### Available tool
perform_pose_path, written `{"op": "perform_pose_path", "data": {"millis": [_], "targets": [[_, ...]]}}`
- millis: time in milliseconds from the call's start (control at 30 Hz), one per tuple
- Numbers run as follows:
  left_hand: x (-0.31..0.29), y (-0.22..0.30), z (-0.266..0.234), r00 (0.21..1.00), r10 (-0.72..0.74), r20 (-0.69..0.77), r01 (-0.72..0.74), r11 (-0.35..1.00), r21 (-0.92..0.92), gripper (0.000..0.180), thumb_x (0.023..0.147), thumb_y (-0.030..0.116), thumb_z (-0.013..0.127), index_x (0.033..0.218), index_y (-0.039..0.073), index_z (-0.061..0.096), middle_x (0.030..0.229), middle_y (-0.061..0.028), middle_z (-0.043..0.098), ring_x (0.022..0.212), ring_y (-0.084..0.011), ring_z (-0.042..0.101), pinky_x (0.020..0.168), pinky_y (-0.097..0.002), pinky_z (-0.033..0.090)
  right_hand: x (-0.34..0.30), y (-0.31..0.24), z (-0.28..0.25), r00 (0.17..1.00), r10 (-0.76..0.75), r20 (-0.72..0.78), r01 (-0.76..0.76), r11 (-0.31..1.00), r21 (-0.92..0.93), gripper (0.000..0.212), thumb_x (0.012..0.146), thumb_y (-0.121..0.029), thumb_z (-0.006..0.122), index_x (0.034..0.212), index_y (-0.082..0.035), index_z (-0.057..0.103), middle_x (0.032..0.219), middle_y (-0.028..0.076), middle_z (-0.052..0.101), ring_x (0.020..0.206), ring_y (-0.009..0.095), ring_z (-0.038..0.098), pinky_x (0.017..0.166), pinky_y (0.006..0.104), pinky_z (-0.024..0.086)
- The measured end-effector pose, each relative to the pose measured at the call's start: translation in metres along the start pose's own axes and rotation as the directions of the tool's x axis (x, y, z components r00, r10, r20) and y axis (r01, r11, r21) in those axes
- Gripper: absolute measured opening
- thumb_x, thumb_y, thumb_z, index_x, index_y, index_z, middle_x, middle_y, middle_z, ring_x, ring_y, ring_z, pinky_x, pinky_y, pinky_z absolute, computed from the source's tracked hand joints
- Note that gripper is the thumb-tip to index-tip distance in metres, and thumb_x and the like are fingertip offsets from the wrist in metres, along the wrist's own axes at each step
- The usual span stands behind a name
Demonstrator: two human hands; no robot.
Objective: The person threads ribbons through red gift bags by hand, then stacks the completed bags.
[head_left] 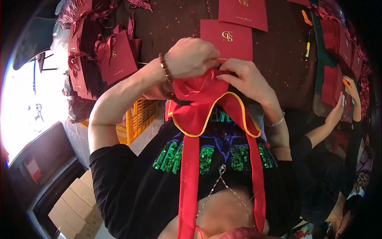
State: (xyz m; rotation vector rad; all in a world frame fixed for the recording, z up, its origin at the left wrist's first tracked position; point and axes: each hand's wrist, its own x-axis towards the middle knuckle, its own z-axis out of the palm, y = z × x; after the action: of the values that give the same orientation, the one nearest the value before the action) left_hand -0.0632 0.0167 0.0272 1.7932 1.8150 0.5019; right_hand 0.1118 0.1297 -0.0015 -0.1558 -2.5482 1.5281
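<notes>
My left hand (pixel 193 57), with a beaded bracelet at the wrist, has its fingers bent together at the near edge of the table. What they grip is hidden. Close against it, my right hand (pixel 247 79) pinches a narrow dark red strip (pixel 225 73) that looks like ribbon. Just below both hands bunches the red cloth of an apron (pixel 199 119) with yellow edging, worn over my black shirt. Beyond the fingers lies a flat dark red paper bag (pixel 215 34) with a gold emblem, and a second red bag (pixel 242 14) overlaps its far end.
Red gift bags with ribbons (pixel 117 55) stand at the left of the brown-covered table (pixel 278 71). At right lie a yellow marker (pixel 308 46), an orange cutter (pixel 306 18) and stacked red bags (pixel 334 36). Another person's hands (pixel 338 111) handle red bags there. A yellow crate (pixel 141 117) stands below.
</notes>
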Motion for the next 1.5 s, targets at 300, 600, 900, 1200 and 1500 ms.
{"op": "perform_pose_path", "data": {"millis": [300,600,900,1200,1500], "targets": [[0.0,-0.022,-0.015,0.967,-0.253,0.02,0.238,0.88,-0.411,0.016,0.09,0.018,0.055,0.085,0.004,0.058,0.072,-0.0013,0.053,0.069,-0.0072,0.051,0.058,-0.0245,0.041,-0.003,0.003,0.007,0.989,0.008,0.146,-0.036,0.982,0.187,0.014,0.077,-0.007,0.067,0.087,0.002,0.062,0.076,0.007,0.061,0.069,0.012,0.057,0.062,0.0252,0.044],[-0.001,-0.024,0.01,0.933,-0.249,0.261,0.361,0.63,-0.687,0.017,0.094,0.022,0.046,0.087,0.008,0.053,0.07,0.004,0.048,0.059,-0.0033,0.04,0.051,-0.0196,0.033,-0.001,0.013,0.019,0.999,0.035,0.035,-0.041,0.983,0.179,0.019,0.08,-0.008,0.065,0.095,0.001,0.057,0.079,0.008,0.06,0.077,0.015,0.059,0.068,0.0261,0.045],[0.031,-0.058,-0.04,0.898,-0.436,-0.063,0.364,0.815,-0.452,0.025,0.09,0.017,0.053,0.11,0.004,0.058,0.095,-0.0015,0.059,0.084,-0.0067,0.053,0.074,-0.0215,0.043,-0.005,0.003,0.014,0.98,0.113,0.163,-0.158,0.94,0.302,0.021,0.077,-0.007,0.069,0.089,-0.002,0.053,0.084,0.006,0.057,0.075,0.011,0.056,0.065,0.025,0.044],[-0.015,-0.027,0.009,0.886,-0.44,-0.145,-0.013,0.29,-0.957,0.035,0.091,0.018,0.052,0.123,0.004,0.048,0.112,-0.006,0.058,0.098,-0.0125,0.055,0.08,-0.0257,0.047,-0.006,0.036,0.016,0.944,0.167,-0.286,0.172,0.489,0.855,0.034,0.074,0.009,0.067,0.098,-0.007,0.049,0.1,0.0,0.054,0.094,0.009,0.053,0.082,0.0246,0.045],[0.022,0.0,0.052,0.889,-0.452,0.077,0.053,-0.067,-0.996,0.05,0.086,0.012,0.062,0.13,0.004,0.038,0.098,-0.0068,0.058,0.086,-0.0123,0.057,0.076,-0.0271,0.049,-0.012,0.036,0.017,0.672,0.458,-0.582,0.144,0.69,0.709,0.027,0.092,-0.021,0.048,0.111,-0.002,0.053,0.106,0.006,0.055,0.098,0.017,0.053,0.091,0.029,0.041]]}}
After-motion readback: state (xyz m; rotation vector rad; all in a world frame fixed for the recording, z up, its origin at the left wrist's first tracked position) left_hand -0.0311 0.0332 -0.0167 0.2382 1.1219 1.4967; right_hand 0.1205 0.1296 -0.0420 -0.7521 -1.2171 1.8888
